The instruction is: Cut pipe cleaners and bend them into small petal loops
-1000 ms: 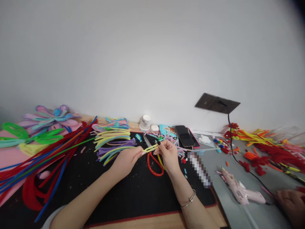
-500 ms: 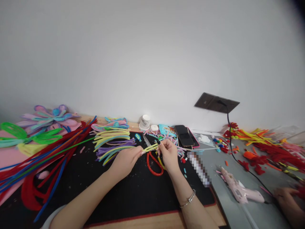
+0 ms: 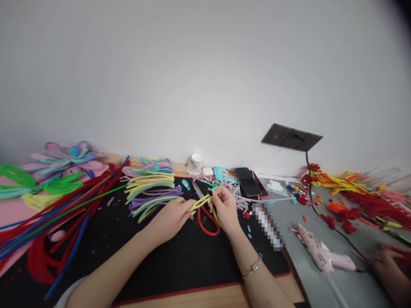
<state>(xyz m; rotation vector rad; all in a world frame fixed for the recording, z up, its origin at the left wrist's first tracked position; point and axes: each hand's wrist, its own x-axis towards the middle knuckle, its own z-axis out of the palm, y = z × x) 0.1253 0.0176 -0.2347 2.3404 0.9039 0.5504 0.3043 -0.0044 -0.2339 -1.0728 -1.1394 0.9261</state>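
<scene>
Between my two hands stretches a yellow pipe cleaner (image 3: pixel 201 202), bent into a narrow loop. My left hand (image 3: pixel 175 215) pinches its left end. The fingers of my right hand (image 3: pixel 224 208), with dark nail polish showing, grip the other end. Just below and behind the loop lie scissors (image 3: pixel 208 232) with red handles, their blades pointing away toward the wall. Bundles of yellow pipe cleaners (image 3: pixel 150 183) and purple pipe cleaners (image 3: pixel 154 201) rest to the left of my left hand. Short pastel pieces (image 3: pixel 236 192) are scattered beyond my right hand.
A black mat (image 3: pixel 180 273) covers the table before me. Red and blue pipe cleaners (image 3: pixel 86 201) and fluffy flowers (image 3: pixel 72 156) lie left. A paper cup (image 3: pixel 195 164) and phone (image 3: pixel 248 182) stand by the wall. At right are a pink glue gun (image 3: pixel 326 254) and another person's hand (image 3: pixel 387 267).
Both hands have shifted slightly, the right one a little left, and the yellow loop between them is tilted more steeply. The other person's hand at right has moved a little.
</scene>
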